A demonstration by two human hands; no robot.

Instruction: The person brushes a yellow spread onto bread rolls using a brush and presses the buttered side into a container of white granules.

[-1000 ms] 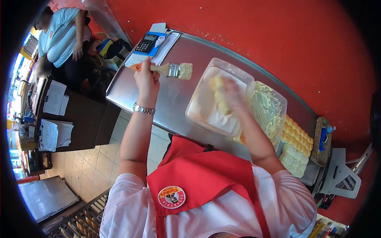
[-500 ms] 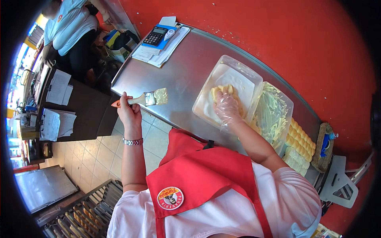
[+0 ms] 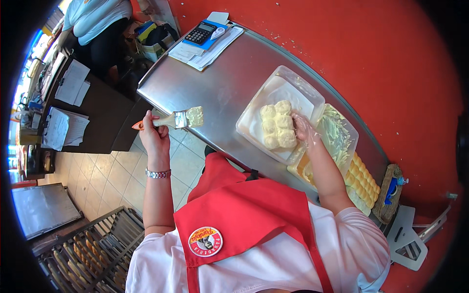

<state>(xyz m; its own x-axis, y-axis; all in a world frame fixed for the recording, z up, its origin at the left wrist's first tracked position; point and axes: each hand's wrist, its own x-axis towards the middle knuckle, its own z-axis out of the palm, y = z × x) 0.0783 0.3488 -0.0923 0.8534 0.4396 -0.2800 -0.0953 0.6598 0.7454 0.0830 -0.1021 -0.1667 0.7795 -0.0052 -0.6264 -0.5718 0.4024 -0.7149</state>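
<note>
My left hand is closed round the handle of a flat pastry brush, its bristles loaded with pale yellow spread, held out past the table's near edge. At the tub of white powder, my right hand, in a clear plastic glove, grips the right side of a slab of joined bread rolls. The rolls' lumpy top is coated pale and faces up. Fingers under the slab are hidden. Close on the right stands a second clear tub smeared with yellow spread.
Joined golden rolls lie right of the tubs, near a wicker basket. Papers with a calculator sit at the far left of the metal table. A bread rack stands lower left; another person is at upper left.
My right hand has turned the rolls from face down in the powder to coated side up, and shifted to their right side. The brush has moved slightly left.
</note>
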